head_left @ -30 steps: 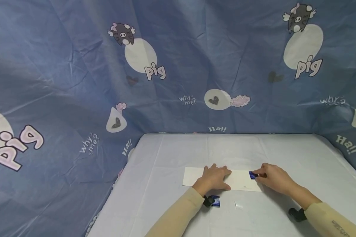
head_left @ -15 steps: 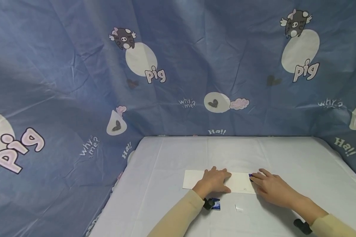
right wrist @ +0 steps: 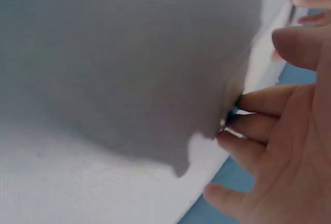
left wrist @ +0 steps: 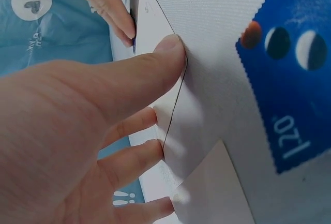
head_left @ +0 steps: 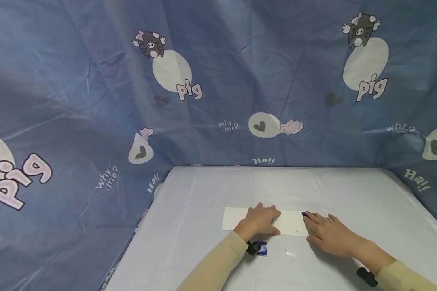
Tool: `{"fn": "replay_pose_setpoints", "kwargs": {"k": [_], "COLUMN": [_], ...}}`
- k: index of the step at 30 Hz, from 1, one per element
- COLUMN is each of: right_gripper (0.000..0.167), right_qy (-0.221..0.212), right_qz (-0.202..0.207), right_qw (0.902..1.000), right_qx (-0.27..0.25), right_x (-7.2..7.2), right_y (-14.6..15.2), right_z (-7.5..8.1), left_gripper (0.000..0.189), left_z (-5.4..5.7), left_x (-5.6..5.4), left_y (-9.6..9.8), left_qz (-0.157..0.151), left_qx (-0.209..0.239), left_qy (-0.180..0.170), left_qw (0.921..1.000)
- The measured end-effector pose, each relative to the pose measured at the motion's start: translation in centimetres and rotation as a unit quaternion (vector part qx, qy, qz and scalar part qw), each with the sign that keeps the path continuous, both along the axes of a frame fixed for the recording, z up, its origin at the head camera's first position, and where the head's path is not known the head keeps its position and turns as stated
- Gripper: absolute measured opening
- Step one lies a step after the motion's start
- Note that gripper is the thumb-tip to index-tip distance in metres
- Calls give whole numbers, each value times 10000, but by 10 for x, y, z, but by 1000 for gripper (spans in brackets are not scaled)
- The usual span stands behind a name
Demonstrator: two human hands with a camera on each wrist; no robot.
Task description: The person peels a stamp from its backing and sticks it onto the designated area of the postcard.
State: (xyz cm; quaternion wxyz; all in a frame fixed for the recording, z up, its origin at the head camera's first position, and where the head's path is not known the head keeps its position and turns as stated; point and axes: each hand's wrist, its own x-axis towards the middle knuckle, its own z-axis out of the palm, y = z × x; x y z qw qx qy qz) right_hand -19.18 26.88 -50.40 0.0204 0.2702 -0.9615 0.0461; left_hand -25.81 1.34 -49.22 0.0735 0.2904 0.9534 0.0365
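Observation:
A long white card [head_left: 289, 223] with a fold line lies flat on the table. My left hand [head_left: 259, 221] rests on its middle with fingers spread, and in the left wrist view the thumb [left wrist: 168, 53] lies at the card's near edge. At the card's right end, extended fingers of my right hand [head_left: 329, 235] press on a small blue stamp [head_left: 304, 214], mostly hidden beneath them. Another blue postage stamp [head_left: 263, 249], with perforated edges and planet-like discs in the left wrist view, lies on the table beside my left wrist.
A small clear or whitish slip [head_left: 289, 253] lies on the white tablecloth [head_left: 204, 190] in front of the card. Behind the table hangs a blue printed curtain [head_left: 204, 137]. Each wrist wears a black camera mount.
My right hand has gone from pinching the stamp at the card's right end to laying its straightened fingers over it. The left hand stays in place on the card.

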Motion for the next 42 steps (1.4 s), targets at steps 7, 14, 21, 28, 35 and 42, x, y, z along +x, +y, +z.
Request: {"fn": "replay_pose_setpoints", "kwargs": {"k": [7, 14, 21, 28, 35, 42], "right_gripper": [60, 55, 53, 66, 60, 52], "right_qy": [-74, 448, 269, 273, 589, 722], "right_qz": [-236, -63, -59, -265, -386, -623], "right_qw": [9996, 9986, 9981, 9958, 9911, 9794], "right_qx": [-124, -259, -553, -828, -1132, -1782], "right_x": [8, 0, -8, -9, -1, 15], "right_y": [-2, -3, -2, -4, -16, -36], "right_z": [0, -1, -7, -2, 11, 20], "left_gripper": [69, 69, 69, 71, 59, 47], "left_z": [1, 2, -4, 0, 20, 35], "left_x": [2, -4, -5, -6, 9, 33], "left_y": [-1, 0, -7, -10, -30, -62], "left_qz": [9, 34, 87, -90, -154, 85], "left_qx": [18, 33, 101, 502, 1024, 2027], "left_qy": [-31, -25, -153, -84, 579, 597], "left_qw": [10000, 10000, 9998, 9987, 9929, 9774]}}
